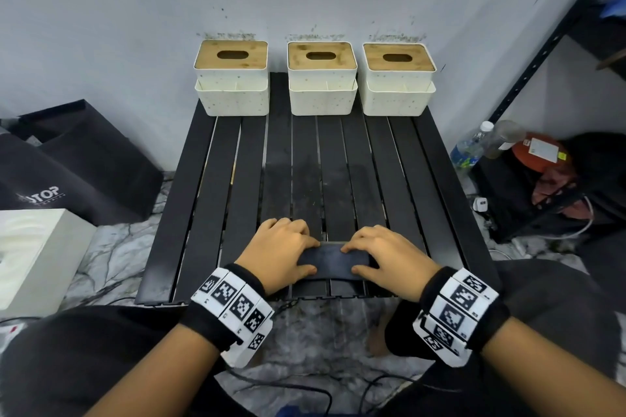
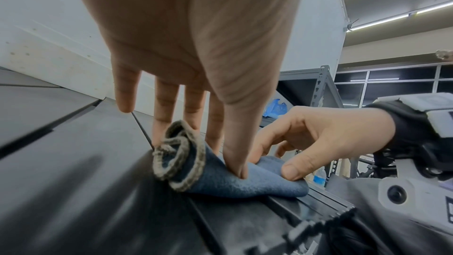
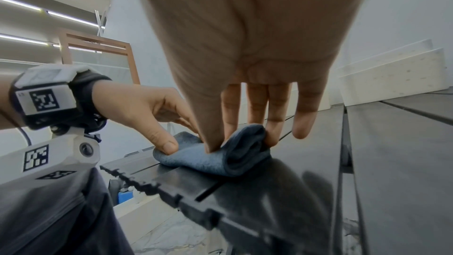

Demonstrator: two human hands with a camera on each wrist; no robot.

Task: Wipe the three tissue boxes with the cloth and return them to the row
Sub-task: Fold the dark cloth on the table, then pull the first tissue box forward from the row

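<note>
Pinching the folded cloth [image 1: 333, 260] between left hand [image 1: 277, 252] and right hand [image 1: 389, 256], still preparing; next move, reaching to the boxes [image 1: 321, 78] well beyond, apparently unwiped.

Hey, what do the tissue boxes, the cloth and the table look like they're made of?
Tissue boxes: cream speckled bodies, probably matte plastic; their lids look like bamboo or wood, tan with visible grain.
Cloth: blue-grey fuzzy fabric, likely microfibre or fleece, with a stitched hem; both hands pinch it.
Table: black slats with a dull sheen and reflections, metal or plastic, unclear which.
</note>
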